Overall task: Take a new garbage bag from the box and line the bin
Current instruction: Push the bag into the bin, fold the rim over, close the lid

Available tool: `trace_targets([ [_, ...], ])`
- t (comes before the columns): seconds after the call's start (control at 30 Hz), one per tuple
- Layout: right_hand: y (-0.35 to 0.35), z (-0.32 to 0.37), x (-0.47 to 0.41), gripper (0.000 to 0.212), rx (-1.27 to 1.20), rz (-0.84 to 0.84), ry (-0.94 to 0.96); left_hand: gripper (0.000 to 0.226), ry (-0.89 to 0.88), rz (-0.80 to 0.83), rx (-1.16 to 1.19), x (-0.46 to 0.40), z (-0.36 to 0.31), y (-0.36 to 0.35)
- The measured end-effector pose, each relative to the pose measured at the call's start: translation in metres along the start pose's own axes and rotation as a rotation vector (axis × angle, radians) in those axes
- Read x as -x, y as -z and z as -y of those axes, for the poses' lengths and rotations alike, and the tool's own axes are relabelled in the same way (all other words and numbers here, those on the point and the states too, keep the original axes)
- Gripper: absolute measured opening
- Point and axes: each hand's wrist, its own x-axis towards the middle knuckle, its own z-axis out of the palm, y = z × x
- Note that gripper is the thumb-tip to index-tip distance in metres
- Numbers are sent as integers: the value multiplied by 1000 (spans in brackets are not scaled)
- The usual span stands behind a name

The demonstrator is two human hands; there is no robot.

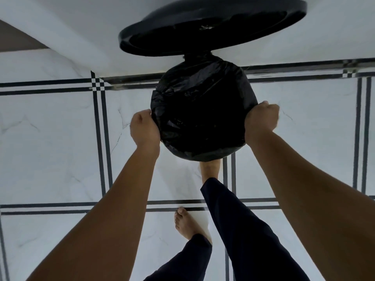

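A round bin stands on the tiled floor, seen from straight above, with a black garbage bag point(203, 110) stretched over its mouth and folded down around the rim. The bin's black lid point(213, 27) is raised upright behind it. My left hand point(144, 128) grips the bag at the rim's left side, fingers curled under the plastic. My right hand point(261, 118) grips the bag at the right side of the rim. The bin's body is hidden under the bag. No box is in view.
White marble-look floor tiles with black stripe borders point(101, 138) surround the bin. A white wall point(71, 37) rises just behind it. One bare foot point(210, 169) rests at the bin's base, the other foot point(186, 224) stands nearer me, both legs in dark trousers.
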Motion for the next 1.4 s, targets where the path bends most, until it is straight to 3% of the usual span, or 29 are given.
trace_targets([
  [0.1, -5, 10, 1, 26, -30, -118, 374, 36, -228, -72, -59, -3, -14, -6],
  [0.2, -16, 20, 5, 27, 51, 83, 630, 40, -315, 100, -151, -4, -27, -20],
  [0.33, -30, 28, -8, 30, 197, 132, 648, 37, -323, 227, -219, -16, -29, -28],
  [0.47, -30, 44, -18, 22, 263, 151, 486, 27, -202, 194, -227, -35, -36, -27],
  [0.57, -29, 59, -16, 29, 311, 85, 575, 31, -479, -22, -506, -36, -47, -33],
  [0.63, -34, 66, -10, 39, 345, 184, 753, 38, -654, 42, -507, -37, -53, -46],
  [0.7, -42, 68, -6, 42, 471, 285, 852, 41, -698, 86, -510, -35, -54, -60],
  [0.87, -59, 65, -7, 37, 689, 169, 896, 27, -566, 143, -519, -46, -57, -75],
  [0.97, -62, 66, -10, 38, 726, 139, 895, 30, -506, 227, -562, -58, -57, -77],
  [1.17, -55, 78, -8, 42, 713, 273, 789, 40, -325, 369, -448, -62, -66, -62],
  [1.33, -29, 53, 12, 63, 719, 190, 1018, 47, -620, 155, -637, -26, -65, -42],
  [1.4, -16, 43, 27, 66, 736, 235, 1065, 52, -732, 152, -749, -5, -61, -34],
])
